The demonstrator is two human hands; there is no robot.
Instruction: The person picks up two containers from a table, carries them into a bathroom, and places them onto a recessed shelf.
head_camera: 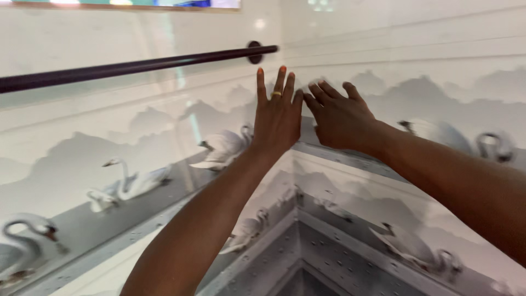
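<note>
Both my arms reach up into the corner of a glossy tiled wall (pixel 383 49). My left hand (pixel 278 118) is raised flat with fingers straight and together, a gold ring on one finger and orange nail polish, lying against or just off the corner seam. My right hand (pixel 341 116) is beside it, touching it at the fingertips, palm toward the right wall, fingers spread and slightly curled. Neither hand holds anything. Whether the palms press on the tile cannot be told.
A dark round rod (pixel 126 68) runs along the left wall to a round mount (pixel 255 52) near the corner, just above my left hand. A band of tiles printed with white swans (pixel 129 181) and grey hills crosses both walls.
</note>
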